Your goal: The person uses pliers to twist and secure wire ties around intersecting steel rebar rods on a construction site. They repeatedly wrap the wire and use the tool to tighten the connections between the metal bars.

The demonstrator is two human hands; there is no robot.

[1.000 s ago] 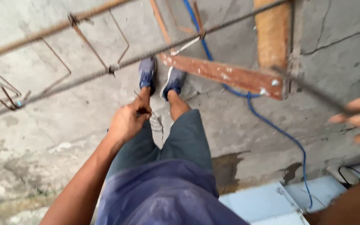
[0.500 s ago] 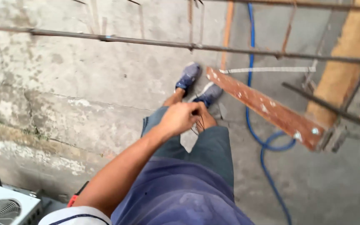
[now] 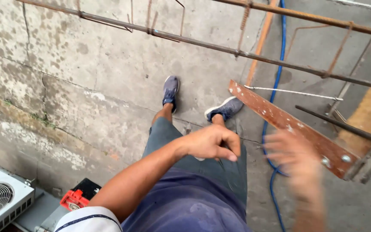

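There were no packages, labels, signs or screens to see, not by the white fan box [image 3: 3,199] or anywhere else on the ground.

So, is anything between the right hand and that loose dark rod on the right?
The red-brown plank crosses between the blurred right hand and the dark rod; whether it blocks the reach, I cannot tell.

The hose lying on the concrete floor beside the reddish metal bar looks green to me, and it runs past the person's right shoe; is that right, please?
Not quite: the hose is blue, not green, as the head view shows. The rest holds: it lies on the concrete floor beside the reddish metal bar and runs past the person's right shoe.
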